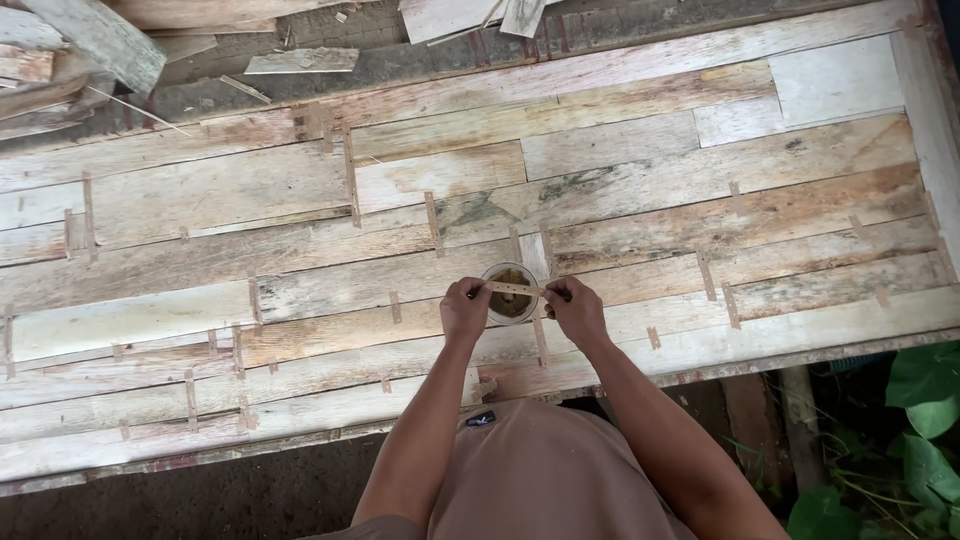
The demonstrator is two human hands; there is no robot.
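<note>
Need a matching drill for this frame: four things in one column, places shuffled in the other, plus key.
Things:
1. strip
2. cup
3. leaves
4. scrap wood

Places:
A. lower right, past the panel's edge
B. top left, piled beyond the panel
C. held between left hand and right hand, across the cup's mouth
D. standing on the panel, between the hands

Pairs: 1-C, 2-D, 3-A, 4-B

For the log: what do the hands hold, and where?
A short tape strip, pinched at its ends by left hand and right hand, above a cup.
</note>
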